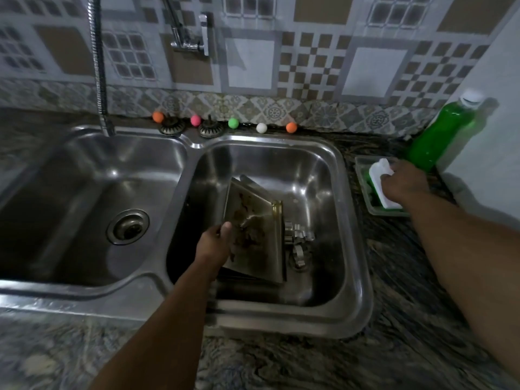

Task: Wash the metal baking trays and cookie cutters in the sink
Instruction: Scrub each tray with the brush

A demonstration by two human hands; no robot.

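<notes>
**dishpit_dan:** ok so where's everything at? Double steel sink (357,249), and the baking trays (256,235) are stacked in the right basin, propped up at a tilt, top one pretty grimy with brown baked-on stuff. Cookie cutters (299,240) are piled on the basin floor just to the right of the trays, touching their edge as far as I can see.

**suds4days:** yep. Left hand (213,243) is gripping the top tray by its near-left edge, thumb over the dirty face, fingers hidden behind it. Right hand (405,184) is way off to the right, over the little clear dish (363,175) on the table (394,277), fingers curled round a white sponge (381,171) with a green scrub side. Sponge looks like it's sitting in the dish, can't tell if it's lifted at all.

**dishpit_dan:** what else is around?

**suds4days:** bottle of green dish liquid (441,133) with a white cap leaning in the corner right behind the dish. Left basin has just its drain strainer (128,227). Flexible metal hose (100,66) hangs down at the back left of the sink, chrome tap (191,35) on the tiled wall, and a row of little coloured balls (233,123) plus two sink plugs (172,127) along the back ledge.
</notes>
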